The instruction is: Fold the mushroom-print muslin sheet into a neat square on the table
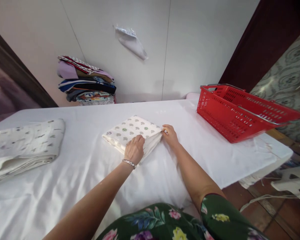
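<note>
A folded white cloth [136, 128] with grey and green prints lies at the middle of the table, turned so its corners point sideways and toward me. My left hand [134, 149], with a silver bracelet at the wrist, is closed on the cloth's near edge, its fingertips bent down and partly hidden. At the right corner, my right hand [169, 135] pinches the cloth's layers between thumb and fingers. The layers gape a little along the near right side, between both hands.
A larger folded printed cloth [27, 141] lies at the left. A red plastic basket [230, 116] with metal handles stands on the right of the white-covered table [87, 180]. Behind the far edge rises a stack of folded clothes [87, 81]. A plastic bag [132, 43] hangs on the wall.
</note>
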A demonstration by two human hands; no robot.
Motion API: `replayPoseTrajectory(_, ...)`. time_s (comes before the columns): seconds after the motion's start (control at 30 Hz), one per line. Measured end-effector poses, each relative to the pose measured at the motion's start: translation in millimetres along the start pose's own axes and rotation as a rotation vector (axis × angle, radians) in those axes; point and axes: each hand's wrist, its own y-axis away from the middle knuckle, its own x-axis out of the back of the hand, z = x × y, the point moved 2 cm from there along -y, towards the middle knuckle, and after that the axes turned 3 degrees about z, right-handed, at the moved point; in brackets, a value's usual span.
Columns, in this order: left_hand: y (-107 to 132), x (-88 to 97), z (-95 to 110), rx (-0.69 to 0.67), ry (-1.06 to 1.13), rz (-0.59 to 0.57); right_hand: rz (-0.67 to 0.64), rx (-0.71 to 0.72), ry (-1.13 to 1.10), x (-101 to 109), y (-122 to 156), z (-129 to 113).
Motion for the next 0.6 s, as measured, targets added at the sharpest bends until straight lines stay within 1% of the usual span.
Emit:
replayPoseTrajectory(0.07, 0.5, -2.8, 1.7, -0.079, -0.001, 0.01, -0.018, 0.066, -0.002, -2.0, 0.4, 0.5)
replayPoseTrajectory(0.13, 0.5, -4.2, 2.9, -0.115, -0.009, 0.018, -0.003, 0.135, -0.019, -3.6, -0.2, 1.4)
replayPoseTrajectory(0.23, 0.7, -4.2, 4.3, -0.101, -0.011, 0.049, 0.062, 0.229, -0.045, -5.2, -1.9, 3.0)
replayPoseTrajectory(0.3, 0.9, -3.5, 5.5, -0.084, -0.01, 0.052, 0.067, 0.271, -0.028, -6.7, -3.2, 3.7)
replayPoseTrajectory(0.43, -0.9, -2.0, 7.9, -0.075, -0.017, 0.018, 0.041, 0.297, -0.001, -9.6, -4.9, 5.6)
replayPoseTrajectory(0.6, -4.4, -5.1, 7.5, -0.082, -0.025, 0.007, 0.083, 0.276, -0.145, -9.4, -4.0, 14.0)
